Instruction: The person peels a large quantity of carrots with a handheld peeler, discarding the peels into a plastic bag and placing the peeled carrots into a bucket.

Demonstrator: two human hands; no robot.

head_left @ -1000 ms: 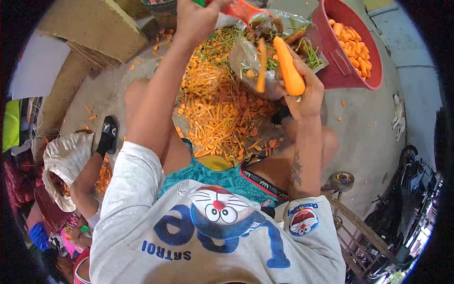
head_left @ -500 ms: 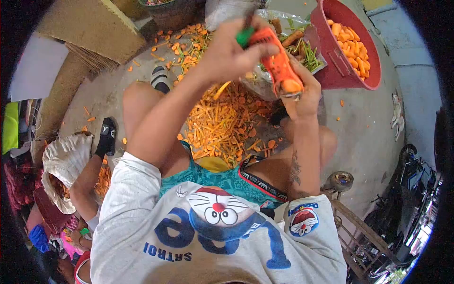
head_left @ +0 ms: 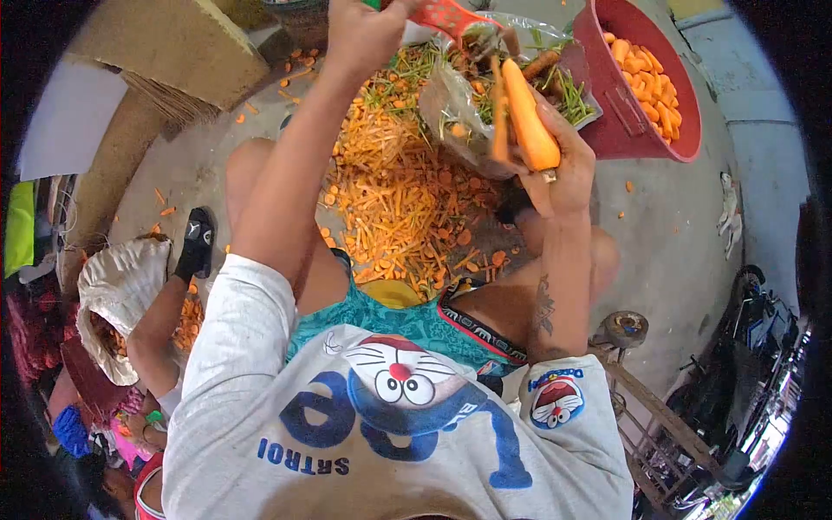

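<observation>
My left hand (head_left: 364, 36) is at the top of the view, closed around the handle of an orange peeler (head_left: 444, 16). Its head is beyond the tip of a peeled carrot (head_left: 527, 117). That carrot lies in my right hand (head_left: 568, 165), fingers wrapped round it, its thick end toward me. A thin strip of peel (head_left: 500, 113) hangs beside it, blurred. Below my hands, a heap of carrot peelings (head_left: 399, 208) and cut slices covers the floor between my legs.
A red tub (head_left: 607, 104) of peeled carrots stands at the upper right. Beside it a clear plastic bag (head_left: 451, 108) holds unpeeled carrots and green stalks. A white sack (head_left: 126, 282) sits at the left near another person's leg (head_left: 160, 334). A metal frame (head_left: 650, 425) is lower right.
My left hand with the peeler has moved up and left, off the carrot. The carrot is now uncovered in my right hand, with a strip of peel beside it.
</observation>
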